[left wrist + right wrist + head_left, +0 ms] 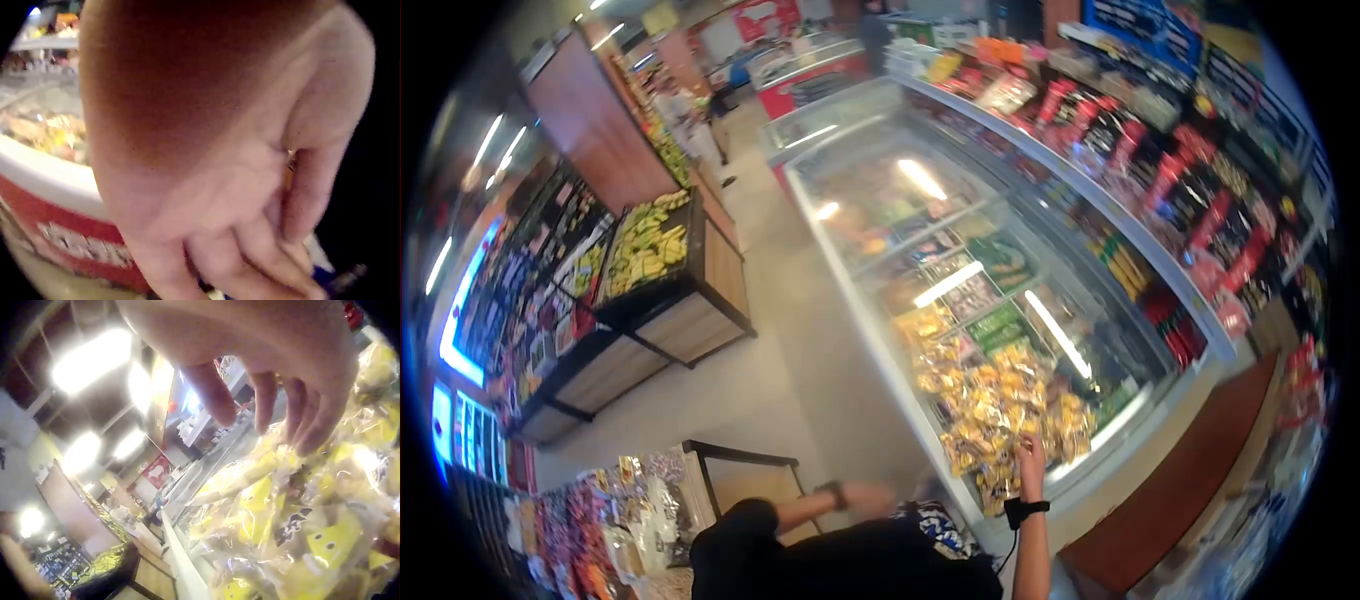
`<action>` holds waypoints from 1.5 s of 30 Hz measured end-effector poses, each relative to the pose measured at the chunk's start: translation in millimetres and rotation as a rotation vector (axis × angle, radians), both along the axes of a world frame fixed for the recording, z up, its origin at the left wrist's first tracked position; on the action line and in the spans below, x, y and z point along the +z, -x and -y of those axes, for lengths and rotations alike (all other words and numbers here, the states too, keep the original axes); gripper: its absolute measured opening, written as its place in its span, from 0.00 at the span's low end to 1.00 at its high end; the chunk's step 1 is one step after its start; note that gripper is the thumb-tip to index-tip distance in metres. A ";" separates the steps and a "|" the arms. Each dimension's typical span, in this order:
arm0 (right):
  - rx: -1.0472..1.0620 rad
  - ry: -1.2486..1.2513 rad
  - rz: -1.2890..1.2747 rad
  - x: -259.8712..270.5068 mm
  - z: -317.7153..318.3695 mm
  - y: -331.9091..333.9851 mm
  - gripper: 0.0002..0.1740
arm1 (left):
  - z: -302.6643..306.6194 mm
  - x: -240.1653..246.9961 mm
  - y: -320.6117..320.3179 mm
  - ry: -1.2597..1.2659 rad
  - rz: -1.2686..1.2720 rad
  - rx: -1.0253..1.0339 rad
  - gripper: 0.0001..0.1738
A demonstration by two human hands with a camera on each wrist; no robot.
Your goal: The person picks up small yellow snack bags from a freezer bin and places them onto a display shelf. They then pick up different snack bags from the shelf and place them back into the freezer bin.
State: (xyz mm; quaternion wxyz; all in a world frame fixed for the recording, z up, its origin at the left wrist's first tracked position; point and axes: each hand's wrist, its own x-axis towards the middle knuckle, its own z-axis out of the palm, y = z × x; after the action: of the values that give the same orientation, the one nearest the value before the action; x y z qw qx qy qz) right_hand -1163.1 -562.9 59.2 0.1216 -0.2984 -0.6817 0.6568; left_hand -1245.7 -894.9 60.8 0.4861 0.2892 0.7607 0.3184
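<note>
Dark sleeves (740,535) of the person fill the bottom of the head view, with a black strap on each of the two wrists. Just beyond, the right hand (1031,455) reaches into the near end of a long chest freezer (880,350). Its fingers (312,425) are loosely spread and hang down, gripping nothing, with the tips at or just above the yellow packets (990,400), which lie heaped there in clear wrappers, overlapping too much to count. The left hand (212,156) hangs outside the freezer's white rim with its fingers curled inward; I cannot tell whether they enclose anything. Farther along the freezer lie two green packs (1000,325) and then mixed packets blurred by glare on the glass. One shelf (1200,210) curves along its far side, crowded with red and black bags. Across the pale floor (800,370) stand wooden produce bins (700,300), the top one holding yellow-green fruit (645,250). One wooden crate (745,475) sits near the left arm, beside hanging snack bags (600,520).
</note>
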 end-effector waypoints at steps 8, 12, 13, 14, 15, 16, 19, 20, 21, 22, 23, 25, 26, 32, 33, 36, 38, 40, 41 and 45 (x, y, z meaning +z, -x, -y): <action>-0.075 -0.209 0.071 -38.6 16.5 31.9 0.17 | -178.8 -45.3 99.7 -0.428 -0.317 0.728 0.25; -0.101 -0.011 0.192 50.2 47.7 38.7 0.14 | -169.5 4.7 72.0 -0.424 -0.133 0.531 0.31; -0.077 -0.068 0.109 11.3 39.0 33.5 0.14 | -165.9 10.5 69.2 -0.393 -0.133 0.533 0.30; -0.055 -0.125 0.027 11.5 42.3 33.4 0.13 | -163.1 13.8 65.8 -0.361 -0.133 0.534 0.29; -0.058 -0.063 0.050 12.8 43.0 24.9 0.12 | -158.3 16.2 60.2 -0.413 -0.134 0.559 0.26; -0.065 0.035 0.057 12.3 45.8 18.3 0.12 | -152.4 18.1 56.7 -0.411 -0.039 0.606 0.24; -0.153 0.063 0.060 4.8 55.3 -14.3 0.11 | -130.5 57.4 31.2 -0.411 0.210 0.689 0.18; -0.149 0.170 0.006 12.9 56.7 -29.7 0.10 | -131.6 46.3 23.1 -0.429 0.253 0.702 0.16; -0.184 0.217 0.040 35.5 60.6 -43.3 0.09 | -131.9 39.5 14.8 -0.473 0.131 0.613 0.15; -0.213 0.269 0.072 50.8 63.3 -61.1 0.09 | -131.4 36.4 5.3 -0.520 0.011 0.527 0.15; -0.230 0.259 0.056 48.0 61.5 -82.4 0.09 | -133.3 41.2 -7.7 -0.536 0.090 0.477 0.15; -0.264 0.244 0.025 35.2 61.4 -123.7 0.08 | -134.0 47.4 -31.8 -0.439 0.235 0.367 0.16; -0.297 0.248 0.011 31.9 62.2 -146.3 0.08 | -138.9 50.1 -45.2 -0.440 0.276 0.321 0.16; -0.656 0.372 -0.031 27.9 90.3 -299.0 0.07 | -170.1 35.7 -157.1 -0.476 0.130 -0.139 0.15; -0.734 0.381 -0.039 22.4 97.6 -324.6 0.06 | -174.9 20.7 -178.3 -0.459 0.163 -0.168 0.15; -0.876 0.252 0.002 -56.8 114.5 -407.7 0.07 | -195.7 18.8 -257.2 -0.290 0.275 -0.222 0.14; -0.937 -0.007 0.221 -49.7 128.2 -455.0 0.11 | -214.7 54.9 -310.4 -0.292 0.278 -0.358 0.14; -1.032 0.100 0.086 4.4 138.1 -500.2 0.09 | -220.6 53.1 -358.4 -0.217 0.367 -0.369 0.13; -1.147 0.128 -0.045 12.6 142.5 -517.3 0.07 | -227.7 62.9 -381.5 -0.171 0.427 -0.393 0.13; -1.379 0.234 -0.178 23.6 153.1 -570.5 0.08 | -244.1 68.1 -437.3 -0.151 0.425 -0.592 0.13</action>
State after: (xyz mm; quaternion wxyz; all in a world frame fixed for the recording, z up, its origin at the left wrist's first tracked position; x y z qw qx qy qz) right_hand -592.7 -716.0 82.8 0.5325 -0.6189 -0.2496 0.5207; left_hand -808.5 -650.8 128.9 0.6816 0.4592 0.5006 0.2719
